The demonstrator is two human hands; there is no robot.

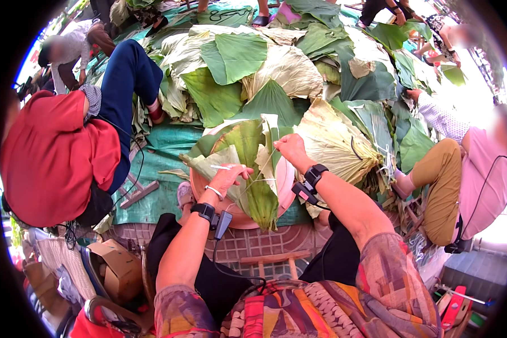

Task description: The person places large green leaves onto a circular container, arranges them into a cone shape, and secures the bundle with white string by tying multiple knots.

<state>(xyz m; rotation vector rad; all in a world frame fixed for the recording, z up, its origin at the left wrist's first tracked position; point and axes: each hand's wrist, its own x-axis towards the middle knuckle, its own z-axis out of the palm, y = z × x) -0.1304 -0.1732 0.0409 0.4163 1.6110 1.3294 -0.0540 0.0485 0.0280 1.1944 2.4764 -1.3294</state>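
Note:
A folded bundle of lotus leaves (241, 139), green with drier, paler parts, lies over a round pink plastic basin (285, 190) between my knees. My left hand (230, 179) rests against the near left side of the bundle. A thin white rod (220, 167) sticks out from its fingers; its other end is hidden. My right hand (295, 150) is raised at the bundle's right side, thumb and forefinger pinching a thin string (274, 162). Pale string (264, 180) also crosses the lower part of the bundle near my left fingertips.
A large heap of lotus leaves (287, 72) covers the green tarpaulin (152, 203) ahead. A dried leaf bundle (338, 143) is right of the basin. People sit close by: a red shirt (63, 156) left, a pink shirt (488, 181) right. A cardboard box (118, 270) stands lower left.

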